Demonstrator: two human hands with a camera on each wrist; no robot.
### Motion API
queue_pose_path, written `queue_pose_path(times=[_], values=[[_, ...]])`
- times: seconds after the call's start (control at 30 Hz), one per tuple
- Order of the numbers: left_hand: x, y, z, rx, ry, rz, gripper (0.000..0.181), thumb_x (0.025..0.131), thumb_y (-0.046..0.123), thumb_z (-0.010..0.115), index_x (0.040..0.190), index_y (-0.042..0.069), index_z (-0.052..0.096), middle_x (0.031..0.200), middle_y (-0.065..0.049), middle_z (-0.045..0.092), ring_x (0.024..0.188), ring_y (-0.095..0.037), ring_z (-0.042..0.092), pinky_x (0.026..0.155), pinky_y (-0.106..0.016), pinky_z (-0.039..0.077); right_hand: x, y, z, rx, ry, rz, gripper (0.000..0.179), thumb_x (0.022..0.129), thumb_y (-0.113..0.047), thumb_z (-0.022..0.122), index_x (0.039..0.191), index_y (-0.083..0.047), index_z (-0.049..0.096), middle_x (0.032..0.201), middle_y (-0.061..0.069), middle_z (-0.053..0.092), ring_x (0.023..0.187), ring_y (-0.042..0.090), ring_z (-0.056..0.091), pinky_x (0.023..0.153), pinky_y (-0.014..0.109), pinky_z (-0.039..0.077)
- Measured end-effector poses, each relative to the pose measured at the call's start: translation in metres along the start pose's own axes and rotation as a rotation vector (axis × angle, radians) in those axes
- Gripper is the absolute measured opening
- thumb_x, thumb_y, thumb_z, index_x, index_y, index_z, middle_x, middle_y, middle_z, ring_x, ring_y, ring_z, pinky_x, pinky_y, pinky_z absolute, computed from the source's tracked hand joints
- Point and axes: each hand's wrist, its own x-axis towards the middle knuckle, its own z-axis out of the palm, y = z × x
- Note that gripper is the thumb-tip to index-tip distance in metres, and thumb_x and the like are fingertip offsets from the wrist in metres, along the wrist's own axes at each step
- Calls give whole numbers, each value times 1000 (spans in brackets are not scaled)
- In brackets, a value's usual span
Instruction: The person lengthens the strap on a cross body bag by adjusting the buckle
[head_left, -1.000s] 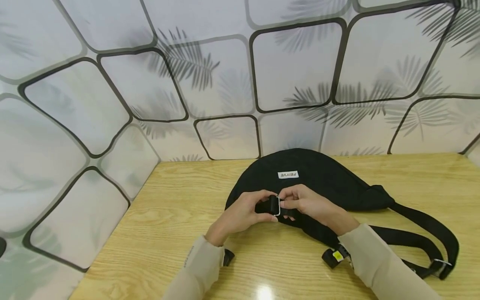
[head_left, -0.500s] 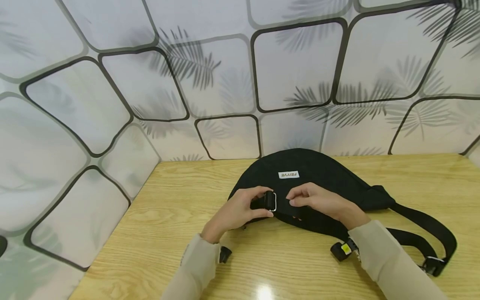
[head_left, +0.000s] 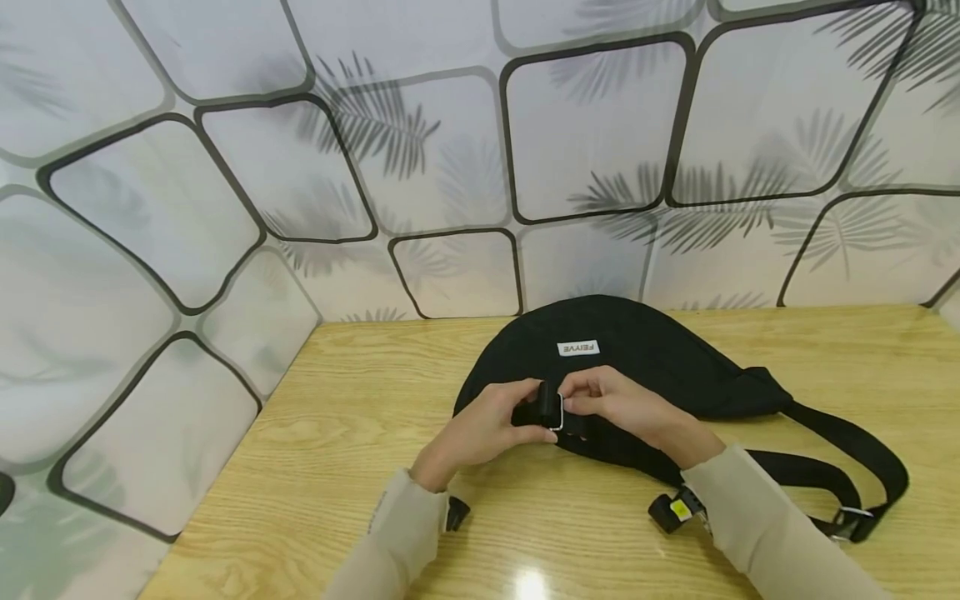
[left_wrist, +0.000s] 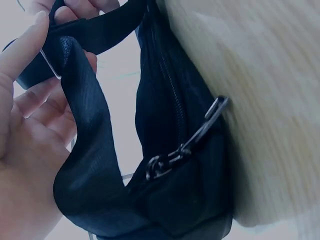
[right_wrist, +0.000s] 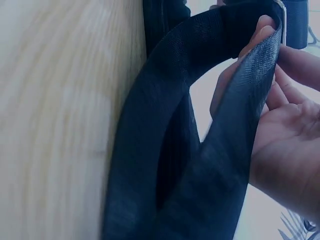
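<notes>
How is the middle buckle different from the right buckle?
The middle buckle sits between the left hand and right hand; the right buckle is away from both. In head view, the middle buckle's silvery side stands upright; the right buckle's runs sideways. Both carry black strap.

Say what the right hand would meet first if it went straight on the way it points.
Most likely the metal buckle on the black strap: the right hand points toward it, with the left hand beyond. Right hand and buckle look very close, though depth makes contact hard to judge.

Left hand (left_wrist: 31,145) gripping black strap (left_wrist: 90,107), zippered bag (left_wrist: 172,202), wooden table (left_wrist: 265,110)
</notes>
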Motion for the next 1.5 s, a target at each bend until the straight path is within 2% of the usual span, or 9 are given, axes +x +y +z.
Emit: queue_pose_path(times=[0.13, 0.27, 0.47, 0.73, 0.87, 0.97, 1.13, 1.33, 1.5], values=[[0, 0, -1, 1, 5, -1, 33, 90, 13, 79, 117, 2, 64, 103, -4, 71, 89, -16, 61, 81, -32, 50, 0, -2, -2, -16, -7, 13, 21, 103, -6, 55, 105, 14, 62, 87, 5, 67, 89, 18, 55, 89, 37, 42], [0, 0, -5, 15, 23, 32, 36, 90, 14, 80, 120, 2, 63, 100, -4, 70, 88, -21, 62, 80, -35, 51, -2, -1, -11, -47, -32, 51, 20, 102, -7, 57, 108, 10, 65, 87, 1, 64, 92, 18, 55, 92, 38, 42], [-1, -2, -10, 24, 45, 44, 36, 89, 14, 80, 120, 4, 64, 95, 0, 68, 81, -11, 57, 75, -26, 47, -6, 4, -22, -90, -67, 89, 18, 101, -5, 58, 107, 10, 65, 89, 1, 59, 90, 18, 51, 85, 33, 41], [-1, -1, -12, 20, 43, 40, 38, 89, 14, 80, 122, 4, 63, 96, 0, 68, 81, -9, 56, 75, -25, 47, -6, 5, -23, -95, -69, 66, 17, 101, -3, 57, 105, 12, 64, 81, -2, 56, 83, 15, 50, 81, 31, 40], [-2, -1, -9, 13, 38, 34, 31, 89, 12, 80, 114, 4, 64, 95, 0, 69, 81, -9, 55, 74, -24, 45, -4, 3, -18, -73, -46, 55, 16, 101, -2, 57, 103, 12, 63, 76, -4, 53, 80, 14, 48, 79, 30, 40], [-1, -1, -5, 6, 14, 19, 27, 89, 13, 80, 109, 5, 63, 97, -1, 69, 82, -8, 55, 74, -23, 45, -2, 1, -11, -51, -37, 29, 14, 101, -3, 57, 101, 10, 64, 76, -4, 56, 81, 14, 50, 84, 32, 41], [0, 0, 1, -6, -16, -17, 30, 90, 16, 79, 114, 6, 64, 104, -2, 71, 89, -6, 58, 79, -23, 46, 0, 0, -5, -24, -38, -2, 14, 101, -3, 56, 98, 8, 65, 86, 2, 67, 94, 17, 57, 95, 39, 41], [-2, -1, -1, 23, 15, -11, 24, 91, 16, 79, 106, 8, 63, 96, 2, 67, 80, -11, 54, 72, -24, 43, -5, 2, -12, -60, -46, 65, 16, 101, -4, 57, 106, 10, 65, 86, 1, 59, 93, 20, 51, 91, 36, 42], [-3, -2, -5, 42, 30, 9, 24, 92, 18, 78, 105, 6, 63, 94, 0, 65, 78, -17, 54, 71, -25, 43, -8, 5, -19, -27, -85, 99, 18, 100, 0, 56, 109, 14, 63, 91, 2, 61, 96, 19, 51, 90, 30, 44]])
